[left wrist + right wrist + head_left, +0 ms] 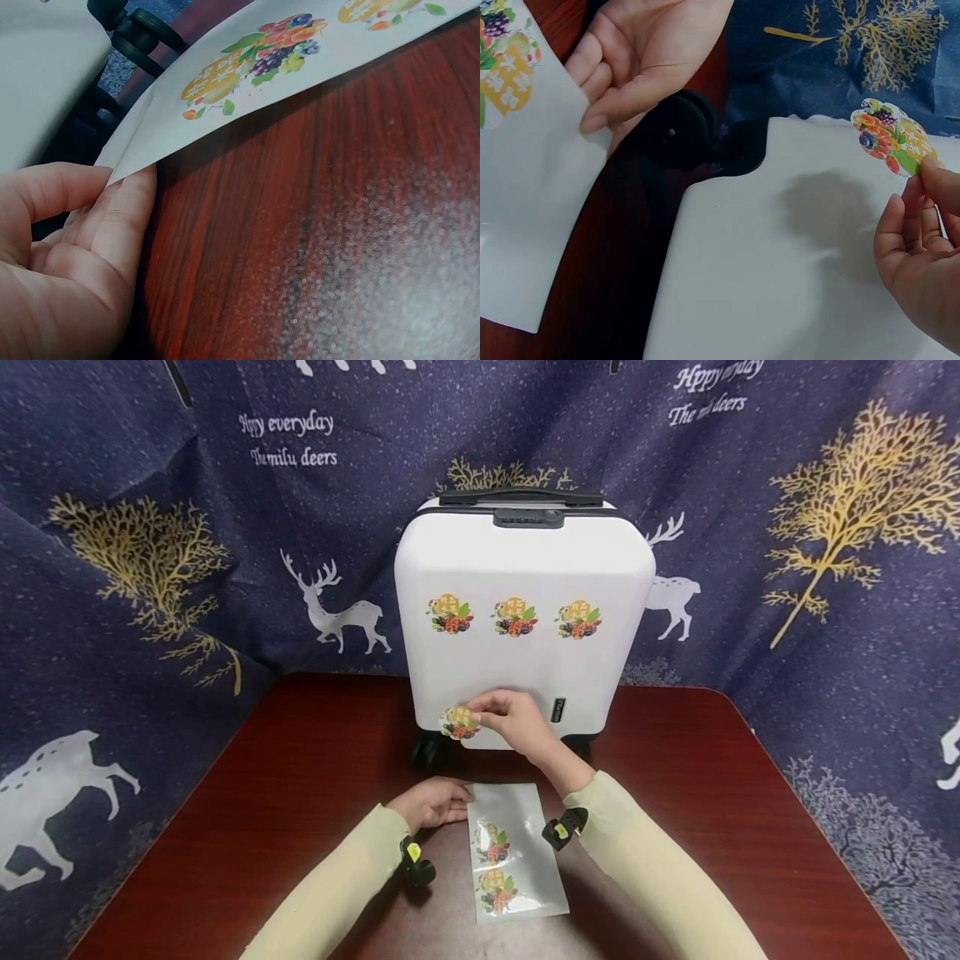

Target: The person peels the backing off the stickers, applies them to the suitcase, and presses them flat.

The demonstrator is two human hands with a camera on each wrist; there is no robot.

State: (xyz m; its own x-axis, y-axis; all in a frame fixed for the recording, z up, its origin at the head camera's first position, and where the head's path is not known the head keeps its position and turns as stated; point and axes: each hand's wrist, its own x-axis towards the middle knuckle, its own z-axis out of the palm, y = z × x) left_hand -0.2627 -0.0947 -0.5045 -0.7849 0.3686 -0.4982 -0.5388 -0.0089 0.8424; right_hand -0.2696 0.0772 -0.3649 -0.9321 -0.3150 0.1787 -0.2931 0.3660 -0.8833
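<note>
My right hand pinches a fruit sticker by its edge, in front of the lower left of a white suitcase. In the right wrist view the sticker stands out from the suitcase shell, which bears the hand's shadow. My left hand holds the upper left corner of a sticker sheet between thumb and fingers, as the left wrist view shows at the sheet's corner. Two fruit stickers remain on the sheet's left side.
Three matching stickers sit in a row across the suitcase's upper front. A small black label is at its lower right, and black wheels stand on the red-brown table. Behind hangs a dark blue deer-print cloth.
</note>
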